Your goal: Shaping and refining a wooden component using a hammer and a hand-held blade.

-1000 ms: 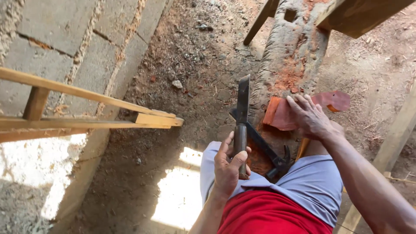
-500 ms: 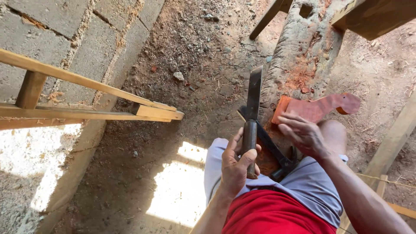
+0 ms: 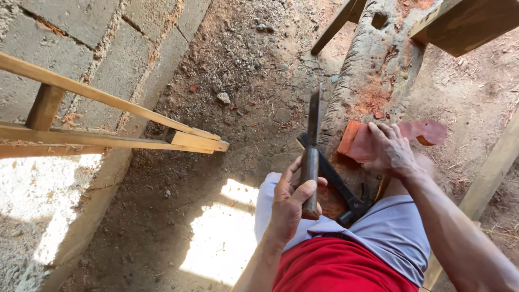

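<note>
Since half a second ago, lifted slightly higher and held blade-up: long dark steel-bladed machete with a wooden handle (image 3: pixel 311 157), clenched in the left hand (image 3: pixel 289 205) at six o'clock. Lying from twelve to five o'clock: grey weathered log chopping block dusted with red chips (image 3: pixel 378 70). Pressed on it at three o'clock under the right hand (image 3: pixel 392 151), fingers spread and gripping: reddish-orange carved flat wood piece (image 3: pixel 427 131). Probably best to keep fingertips back from the edge and strike with the grain.
</note>
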